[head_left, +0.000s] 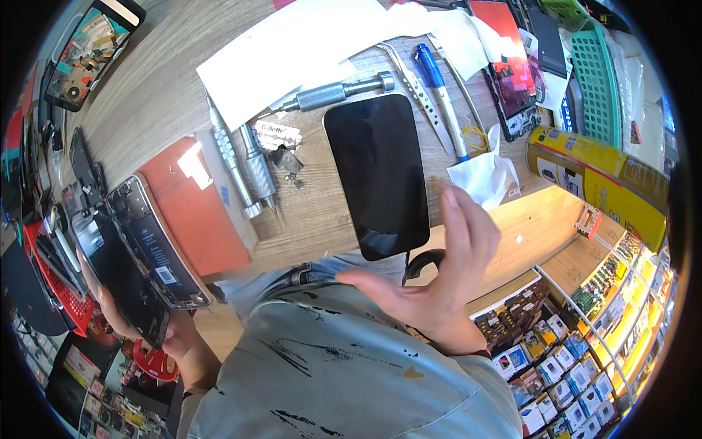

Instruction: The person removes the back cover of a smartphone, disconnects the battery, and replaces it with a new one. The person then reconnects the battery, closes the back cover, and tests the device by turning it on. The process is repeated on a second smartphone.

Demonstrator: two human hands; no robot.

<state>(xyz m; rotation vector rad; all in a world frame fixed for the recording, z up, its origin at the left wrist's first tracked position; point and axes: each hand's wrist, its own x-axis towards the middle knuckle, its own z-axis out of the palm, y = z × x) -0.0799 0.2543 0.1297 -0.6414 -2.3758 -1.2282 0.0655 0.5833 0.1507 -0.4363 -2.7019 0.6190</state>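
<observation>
My left hand point(180, 341) holds an opened phone point(162, 256) at the table's left front edge. Its dark screen panel point(126, 282) is swung out beside the body, where the black battery shows. Some of that hand's fingers are hidden behind the panel. My right hand point(446, 282) is in the air with thumb and fingers spread, nothing in it. Closest to it lies a second phone point(376, 175), black face up, its lower end at the table's front edge. Whether my fingertips touch it I cannot tell.
Metal screwdrivers point(232, 157), a razor blade point(278, 136) and small metal parts point(287, 162) lie left of the black phone. Tweezers point(417, 95) and a blue-capped pen point(443, 99) lie right of it. A yellow can point(599, 179) lies at the right edge, near a green basket point(596, 88).
</observation>
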